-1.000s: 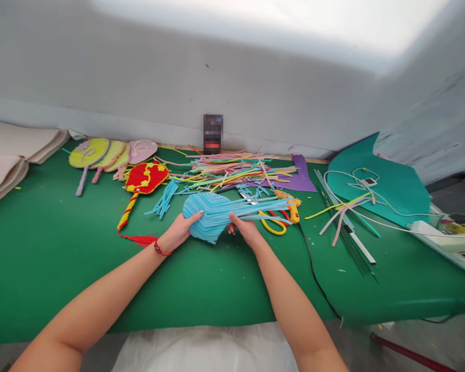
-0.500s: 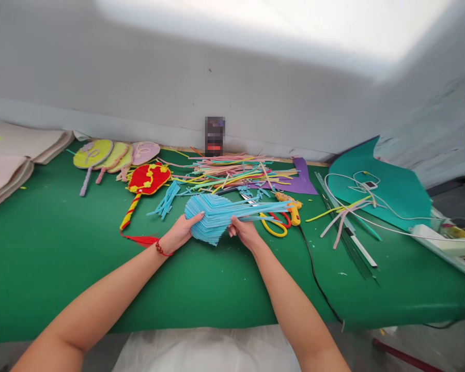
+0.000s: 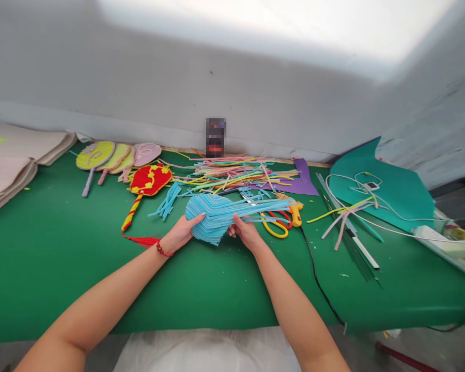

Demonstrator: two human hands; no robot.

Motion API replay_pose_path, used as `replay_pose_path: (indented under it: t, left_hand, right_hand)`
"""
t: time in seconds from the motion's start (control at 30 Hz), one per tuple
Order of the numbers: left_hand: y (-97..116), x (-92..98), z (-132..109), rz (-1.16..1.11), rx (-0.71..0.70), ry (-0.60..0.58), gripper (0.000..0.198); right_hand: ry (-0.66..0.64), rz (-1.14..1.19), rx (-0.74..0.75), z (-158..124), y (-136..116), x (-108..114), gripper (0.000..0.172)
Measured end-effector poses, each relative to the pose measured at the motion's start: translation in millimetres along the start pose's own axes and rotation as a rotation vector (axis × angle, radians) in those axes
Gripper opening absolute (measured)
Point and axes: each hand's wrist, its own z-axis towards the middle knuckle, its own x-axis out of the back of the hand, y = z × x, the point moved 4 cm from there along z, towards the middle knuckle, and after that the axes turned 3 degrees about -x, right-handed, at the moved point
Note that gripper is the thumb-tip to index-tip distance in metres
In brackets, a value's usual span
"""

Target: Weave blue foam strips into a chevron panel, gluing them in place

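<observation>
A light blue fan-shaped piece point(image 3: 213, 217) built from layered foam strips lies on the green table point(image 3: 62, 258), its long strip ends trailing to the right. My left hand point(image 3: 180, 232), with a red bracelet at the wrist, grips its left edge with the thumb on top. At the lower right edge my right hand point(image 3: 246, 231) pinches the piece where the strips gather. Both hands hold it just above the table.
Behind lies a heap of coloured foam strips point(image 3: 232, 173), with a red and yellow fan point(image 3: 149, 181) and pastel fans point(image 3: 112, 155) to the left. Yellow-handled scissors point(image 3: 273, 227), a glue gun point(image 3: 292, 209) with black cord, teal sheet point(image 3: 387, 191) and white cables sit right.
Both hands and the blue piece stay almost where they were. The view has shifted slightly, and the right hand has closed in a little on the strips.
</observation>
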Motion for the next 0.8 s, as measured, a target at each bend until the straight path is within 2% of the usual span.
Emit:
replay_pose_path:
  t: [0.2,0.37,0.43,0.7,0.8]
  left_hand:
    - [1.4,-2.7,-1.7,-0.027,0.015,-0.005,0.052]
    - [-4.0,4.5,2.9,-0.09,0.052,0.102,0.043]
    - [-5.1,5.8,4.1,-0.091,0.056,0.11,0.041]
    - [-2.1,-0.2,-0.7,-0.037,0.055,0.054,0.046]
    - [-2.3,-1.4,-0.9,-0.034,0.047,0.033,0.045]
  right_hand:
    - [0.006,-0.001,0.022,-0.1,-2.7,0.2,0.052]
    - [-0.001,-0.034,0.033,-2.2,-7.1,1.0,0.05]
    - [0.006,-0.046,0.01,-2.3,-7.7,1.8,0.05]
    - [0.201,0.023,-0.021,2.2,-4.6,14.2,0.043]
    - [0.221,0.034,-0.005,2.6,-5.3,16.7,0.041]
